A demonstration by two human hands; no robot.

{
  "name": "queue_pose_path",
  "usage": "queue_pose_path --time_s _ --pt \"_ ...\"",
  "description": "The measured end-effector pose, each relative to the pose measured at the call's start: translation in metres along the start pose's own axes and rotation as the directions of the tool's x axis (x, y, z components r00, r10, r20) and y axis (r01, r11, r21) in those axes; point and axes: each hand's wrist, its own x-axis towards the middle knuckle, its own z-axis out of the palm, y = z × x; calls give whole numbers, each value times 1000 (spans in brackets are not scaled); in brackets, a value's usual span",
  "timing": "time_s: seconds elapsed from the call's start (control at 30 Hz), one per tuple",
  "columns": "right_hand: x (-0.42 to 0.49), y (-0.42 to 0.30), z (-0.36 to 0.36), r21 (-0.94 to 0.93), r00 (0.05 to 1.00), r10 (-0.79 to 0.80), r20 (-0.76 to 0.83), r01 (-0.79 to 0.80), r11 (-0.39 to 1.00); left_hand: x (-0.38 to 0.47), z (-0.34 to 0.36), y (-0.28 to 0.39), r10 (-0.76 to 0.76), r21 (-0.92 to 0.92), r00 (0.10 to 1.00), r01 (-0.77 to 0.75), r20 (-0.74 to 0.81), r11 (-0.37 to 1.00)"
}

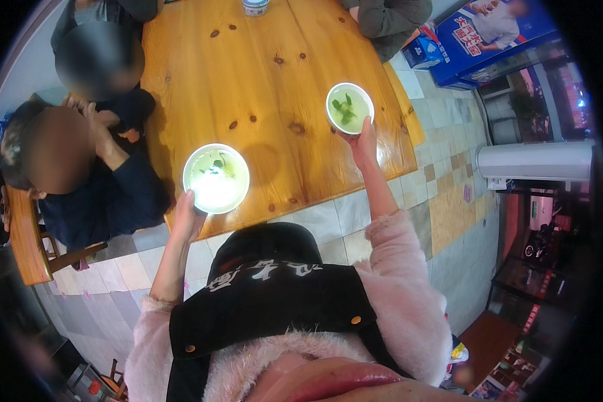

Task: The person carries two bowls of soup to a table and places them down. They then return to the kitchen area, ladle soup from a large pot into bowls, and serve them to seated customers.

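My left hand [186,217] grips the rim and side of a round white bowl [216,179] near the front edge of a wooden table [281,60]. Pale liquid with green leaves lies in that bowl, and a bright glare covers part of it. Farther right, my right hand [364,143] holds a second white bowl [350,108] by its near side, with the thumb at the rim. It has clear greenish liquid and several green leaves. Both bowls are upright; whether they rest on the table or hang just over it, I cannot tell.
Two people sit along the table's left side, one with a raised hand [103,135]. Another person's sleeve [397,22] rests at the far right corner. A small patterned container [256,7] stands at the far edge. Wooden benches [30,241] flank the table; a blue box [423,50] is beyond.
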Motion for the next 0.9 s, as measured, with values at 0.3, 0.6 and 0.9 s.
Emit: queue_pose_path --time_s 0.3,0.6,0.9 --pt "114 23 2 52 999 -50 -3 50 997 65 1 17 26 -68 1000 -24 18 997" --pt "228 32 -9 27 996 -80 -28 81 996 120 22 28 31 -103 999 -32 -13 994" --pt "332 44 -27 50 997 -68 -35 70 996 184 41 36 49 -35 996 -52 -78 998"
